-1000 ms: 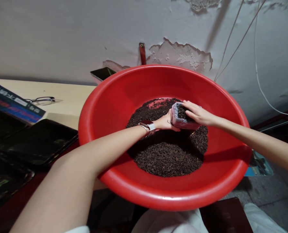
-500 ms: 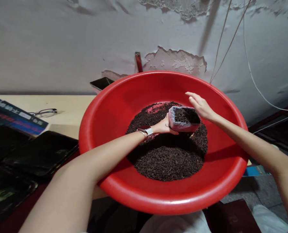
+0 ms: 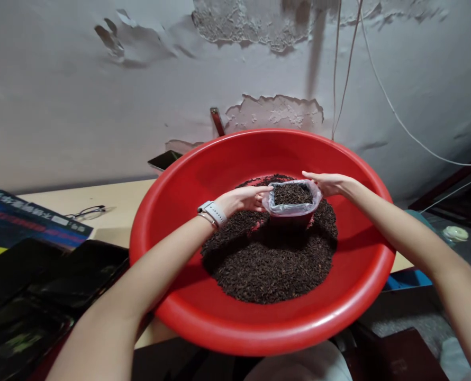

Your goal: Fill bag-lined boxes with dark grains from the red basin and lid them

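A large red plastic basin (image 3: 259, 338) holds a heap of dark, loose bits that look like tea leaves (image 3: 275, 275). Above the heap is a small dark red box (image 3: 289, 221) lined with a clear plastic bag (image 3: 268, 203), filled with the same leaves close to its rim. My left hand (image 3: 245, 200) grips the box's left side, with a watch and bracelet at that wrist. At the right side, my right hand (image 3: 326, 183) holds the box and liner edge, its thumb stretched out along the top. The box sits roughly level; its underside is hidden.
Several black trays (image 3: 80, 270) lie to the left, near a printed board (image 3: 33, 214) and eyeglasses (image 3: 90, 211) on the pale table (image 3: 128, 193). A peeling wall (image 3: 140, 106) stands behind, with cords (image 3: 341, 79) hanging at the right. A jar (image 3: 453, 234) is at the far right.
My right hand has come down from beside the box onto its right side. My left hand has shifted to the box's left edge, and the box has turned and levelled.
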`<state>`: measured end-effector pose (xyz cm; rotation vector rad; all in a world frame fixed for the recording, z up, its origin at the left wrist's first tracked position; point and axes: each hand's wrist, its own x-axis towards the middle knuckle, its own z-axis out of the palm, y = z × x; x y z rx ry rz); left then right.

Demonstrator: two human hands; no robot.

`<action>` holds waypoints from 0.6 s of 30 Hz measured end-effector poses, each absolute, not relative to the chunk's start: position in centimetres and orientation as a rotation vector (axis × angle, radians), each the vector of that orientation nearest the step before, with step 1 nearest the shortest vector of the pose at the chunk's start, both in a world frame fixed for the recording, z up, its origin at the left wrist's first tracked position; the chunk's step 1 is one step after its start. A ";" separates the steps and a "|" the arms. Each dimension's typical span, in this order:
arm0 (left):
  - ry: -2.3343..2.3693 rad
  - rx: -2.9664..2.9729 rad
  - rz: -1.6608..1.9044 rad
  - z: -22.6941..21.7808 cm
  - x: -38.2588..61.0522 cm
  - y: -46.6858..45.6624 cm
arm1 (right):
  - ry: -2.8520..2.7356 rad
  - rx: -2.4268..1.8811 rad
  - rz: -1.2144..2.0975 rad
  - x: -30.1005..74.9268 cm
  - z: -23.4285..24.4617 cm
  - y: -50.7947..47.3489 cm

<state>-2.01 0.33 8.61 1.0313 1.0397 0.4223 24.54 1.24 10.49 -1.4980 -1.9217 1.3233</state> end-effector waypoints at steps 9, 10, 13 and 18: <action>1.204 1.312 0.927 13.7 -1.7 -1.0 | -1.327 -1.305 1.070 24.4 13.7 0.4; 1.218 1.331 0.957 14.1 -1.8 -1.2 | -1.320 -1.296 1.047 24.4 13.9 0.2; 1.250 1.358 1.018 15.1 -1.8 -1.7 | -1.324 -1.288 0.986 24.2 14.2 -0.1; 1.223 1.384 1.105 16.2 -2.0 -2.2 | -1.359 -1.194 0.833 24.5 14.4 -0.2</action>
